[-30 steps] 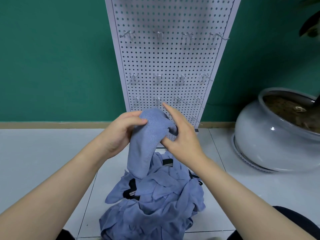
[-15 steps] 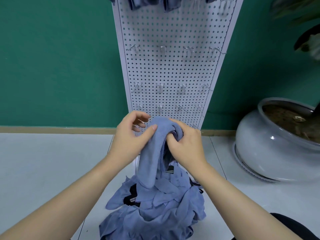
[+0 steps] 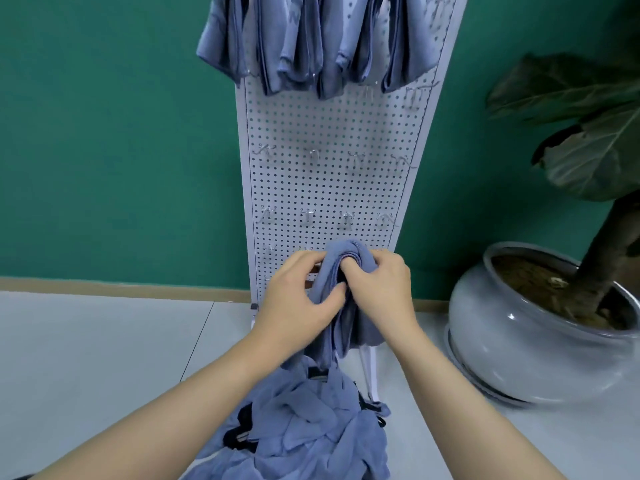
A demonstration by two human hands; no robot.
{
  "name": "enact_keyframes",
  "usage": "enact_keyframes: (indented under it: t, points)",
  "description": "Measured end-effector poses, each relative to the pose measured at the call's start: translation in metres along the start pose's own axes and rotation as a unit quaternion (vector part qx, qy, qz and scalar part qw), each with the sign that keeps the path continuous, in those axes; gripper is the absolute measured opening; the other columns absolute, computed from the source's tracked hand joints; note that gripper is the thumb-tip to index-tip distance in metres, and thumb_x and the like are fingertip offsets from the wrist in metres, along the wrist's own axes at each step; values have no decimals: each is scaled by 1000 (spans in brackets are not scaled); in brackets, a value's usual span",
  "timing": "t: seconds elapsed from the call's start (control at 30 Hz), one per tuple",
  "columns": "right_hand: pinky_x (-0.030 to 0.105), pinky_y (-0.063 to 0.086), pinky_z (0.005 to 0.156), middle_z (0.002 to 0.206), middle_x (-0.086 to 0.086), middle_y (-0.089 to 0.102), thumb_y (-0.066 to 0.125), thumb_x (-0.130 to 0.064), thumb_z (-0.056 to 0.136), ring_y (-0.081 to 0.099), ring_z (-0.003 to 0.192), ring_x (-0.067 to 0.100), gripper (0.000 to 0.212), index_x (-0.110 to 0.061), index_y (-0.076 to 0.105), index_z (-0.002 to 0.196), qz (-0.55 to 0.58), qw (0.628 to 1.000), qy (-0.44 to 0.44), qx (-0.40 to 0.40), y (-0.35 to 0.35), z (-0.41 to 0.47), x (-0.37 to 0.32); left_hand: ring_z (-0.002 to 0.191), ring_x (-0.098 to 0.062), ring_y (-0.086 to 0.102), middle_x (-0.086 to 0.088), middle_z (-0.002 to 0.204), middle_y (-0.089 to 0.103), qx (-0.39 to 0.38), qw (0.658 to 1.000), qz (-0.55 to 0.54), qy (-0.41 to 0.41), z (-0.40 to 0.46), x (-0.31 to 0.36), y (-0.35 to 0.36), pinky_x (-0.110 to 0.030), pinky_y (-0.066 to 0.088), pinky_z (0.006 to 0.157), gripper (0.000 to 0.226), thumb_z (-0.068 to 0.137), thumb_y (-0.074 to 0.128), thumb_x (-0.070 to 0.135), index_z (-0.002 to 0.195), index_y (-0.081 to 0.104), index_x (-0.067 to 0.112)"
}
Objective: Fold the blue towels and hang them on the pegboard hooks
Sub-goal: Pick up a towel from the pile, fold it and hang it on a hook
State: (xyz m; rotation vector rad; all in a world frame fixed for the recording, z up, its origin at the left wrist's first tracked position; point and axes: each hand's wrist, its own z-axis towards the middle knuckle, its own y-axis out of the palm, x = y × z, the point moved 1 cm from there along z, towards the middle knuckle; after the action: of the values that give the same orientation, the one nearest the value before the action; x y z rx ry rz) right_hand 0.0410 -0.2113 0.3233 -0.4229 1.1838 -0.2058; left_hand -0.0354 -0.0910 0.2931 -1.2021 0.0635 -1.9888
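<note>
1 folded blue towel is held up between both hands, low in front of the white pegboard, its fold arched on top and its ends hanging down. The left hand grips its left side, thumb across the cloth; the right hand curls its fingers into the fold. Below, 1 heap of loose blue towels lies on the floor. About 4 folded towels hang at the board's top, above bare hooks. 1 potted plant stands right.

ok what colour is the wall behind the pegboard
Dark green wall, plain, behind the white perforated pegboard; head view shows it.
</note>
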Motion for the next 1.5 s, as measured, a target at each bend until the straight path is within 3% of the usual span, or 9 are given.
enact_keyframes:
  t: [0.27,0.4,0.53,0.6,0.7,0.83,0.97,1.13,1.5]
  points:
    - [21,26,46,49,-8,35,65,-22,87,32,50,10,48,-19,35,51,4,997,-74,21,-52,37,-54,85,-5,57,9,92,64,89,995,-32,37,73,62,6,-19,44,73,13,87,67,14,94,67,24]
    - [21,33,49,60,-3,52,60,-19,90,42,56,11,27,-10,56,64,-18,989,-139,57,-84,63,-87,85,-5,61,13,90,70,108,989,-42,89,122,103,0,-16,45,74,21,86,64,11,96,72,28]
    - [18,34,55,68,-9,57,58,-17,90,50,62,6,17,-26,57,76,-24,969,-205,139,-120,99,-114,83,-9,65,11,87,76,114,983,-58,130,174,150,-7,-13,46,76,21,88,64,12,98,78,25]
    - [22,36,57,73,-8,60,58,-18,90,52,66,9,7,-20,60,84,-42,957,-230,172,-138,120,-126,81,-8,64,11,84,75,110,981,-48,149,197,171,-8,-12,44,73,17,91,64,15,97,78,23]
    - [34,32,58,71,-1,58,56,-19,91,48,65,21,11,-11,58,83,-91,939,-261,204,-162,149,-140,67,-15,55,3,72,67,122,980,-26,155,233,192,-6,-29,44,65,13,92,63,19,84,71,12]
    - [35,28,53,66,0,48,51,-17,92,39,60,20,22,-13,44,72,-127,930,-272,213,-183,180,-155,60,-15,42,5,63,50,155,980,11,124,272,209,-1,-25,30,52,32,94,58,19,65,46,20]
    - [33,26,52,65,-2,44,49,-14,91,36,57,16,29,-18,36,65,-109,933,-264,221,-200,210,-169,74,-25,52,1,75,61,153,980,53,112,299,215,4,-35,35,60,21,93,48,16,73,51,22]
    - [32,32,54,71,0,49,47,-14,92,42,61,19,24,-18,40,69,-104,937,-256,215,-210,250,-178,59,-12,39,5,64,48,187,977,60,80,327,225,13,-30,26,51,28,93,50,19,66,39,22]
    - [33,40,62,81,5,61,45,-12,91,54,76,28,16,-14,56,80,-62,945,-261,189,-203,316,-175,54,-16,27,1,63,37,272,958,53,71,372,235,35,-24,28,44,33,90,50,12,65,29,15]
